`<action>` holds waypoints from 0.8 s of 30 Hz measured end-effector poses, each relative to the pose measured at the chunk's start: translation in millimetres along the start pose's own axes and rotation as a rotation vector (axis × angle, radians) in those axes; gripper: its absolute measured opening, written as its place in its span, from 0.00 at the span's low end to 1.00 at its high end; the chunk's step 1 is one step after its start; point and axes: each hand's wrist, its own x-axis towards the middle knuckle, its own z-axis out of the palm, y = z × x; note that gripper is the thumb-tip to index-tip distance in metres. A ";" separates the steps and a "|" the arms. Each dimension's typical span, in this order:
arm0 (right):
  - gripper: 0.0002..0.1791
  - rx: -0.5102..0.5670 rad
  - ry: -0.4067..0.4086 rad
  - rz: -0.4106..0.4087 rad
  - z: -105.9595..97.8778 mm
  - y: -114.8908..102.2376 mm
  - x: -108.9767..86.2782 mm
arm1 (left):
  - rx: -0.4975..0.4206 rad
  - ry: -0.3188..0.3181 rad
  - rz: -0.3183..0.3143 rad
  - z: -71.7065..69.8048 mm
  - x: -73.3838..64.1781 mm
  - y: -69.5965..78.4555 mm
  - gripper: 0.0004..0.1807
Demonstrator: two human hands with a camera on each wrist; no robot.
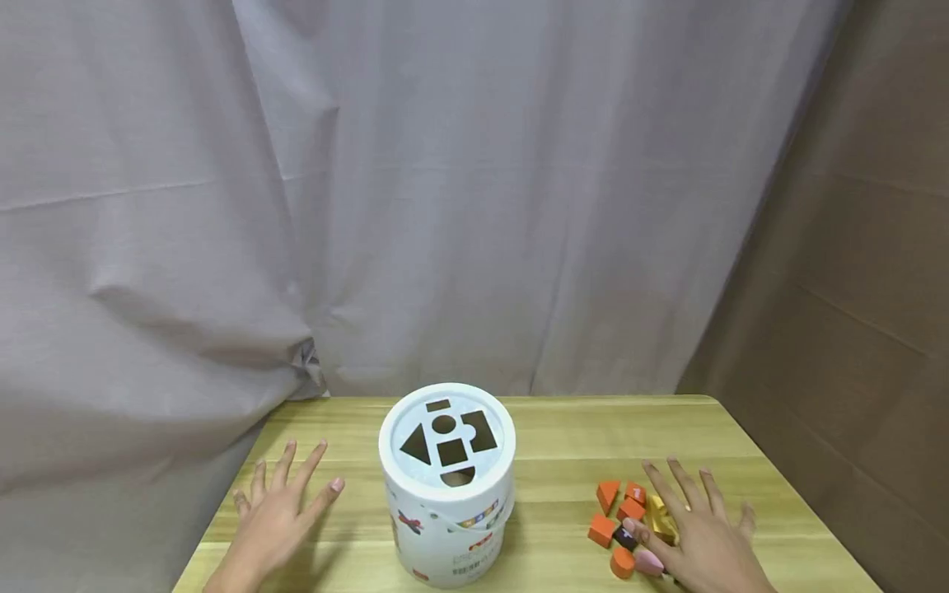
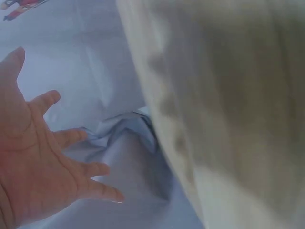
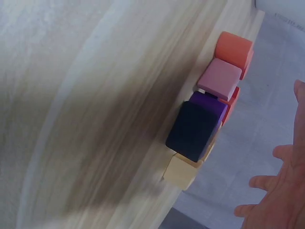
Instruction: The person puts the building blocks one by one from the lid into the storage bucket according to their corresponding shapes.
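My left hand hovers over the left part of the table, fingers spread and nothing in them; its palm shows in the left wrist view. My right hand is spread the same way over a group of small shape blocks. Among these are an orange triangle, an orange cube, an orange cylinder, a pink block and a yellow block. In the right wrist view a black block and a purple block stand in the row. The right hand partly hides the group in the head view.
Between the hands stands a white shape-sorter bucket, its lid cut with several shaped holes. The wooden table has a grey curtain behind it and a brownish one along the right.
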 end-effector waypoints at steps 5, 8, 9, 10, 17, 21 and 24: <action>0.54 -0.007 0.014 -0.001 -1.7 -3.4 2.6 | 0.004 -0.006 -0.001 -4.0 1.3 -2.5 0.44; 0.54 -0.010 0.014 -0.001 -0.4 -6.1 0.8 | 0.015 0.010 0.007 -8.4 -3.1 -4.7 0.43; 0.54 -0.008 0.012 -0.001 0.0 -6.6 -0.5 | 0.021 0.016 0.013 -9.4 -5.1 -5.0 0.43; 0.54 -0.008 0.013 0.000 0.3 -6.5 -1.6 | 0.025 0.023 0.020 -9.9 -6.9 -4.9 0.43; 0.56 -0.030 -0.022 0.015 -1.1 3.4 -7.1 | 0.008 0.034 0.045 -5.8 -19.5 2.5 0.43; 0.55 -0.037 -0.038 0.021 -4.7 7.2 -5.9 | -0.025 0.033 0.053 -6.8 -21.8 5.7 0.42; 0.54 -0.061 -0.025 0.010 -9.0 6.2 -1.3 | -0.038 0.051 0.064 -11.1 -21.0 8.5 0.41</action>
